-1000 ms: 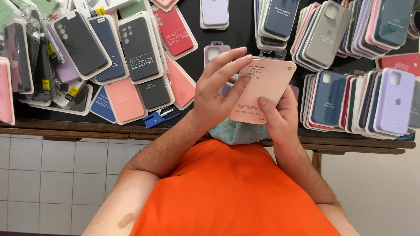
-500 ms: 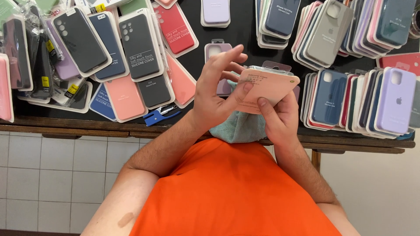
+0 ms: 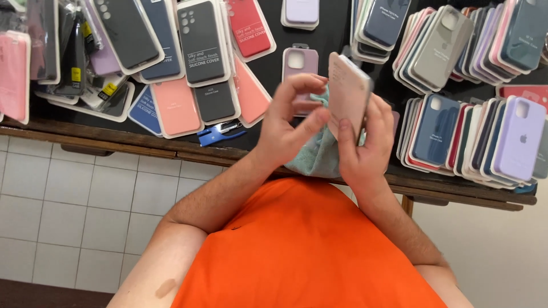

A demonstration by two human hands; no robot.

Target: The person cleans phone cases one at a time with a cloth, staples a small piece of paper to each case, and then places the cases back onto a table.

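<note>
the right hand grips a pale pink phone case box, fingers curled shut around its lower end, holding it upright and edge-on above the near edge of the dark tabletop. the left hand is just beside it, fingers loosely spread and half open, thumb touching the box's side, closed on nothing. a teal cloth hangs bunched beneath both hands at the tabletop's near edge. packaged cases cover the tabletop: a lilac one toward the right edge, a salmon one to the left.
</note>
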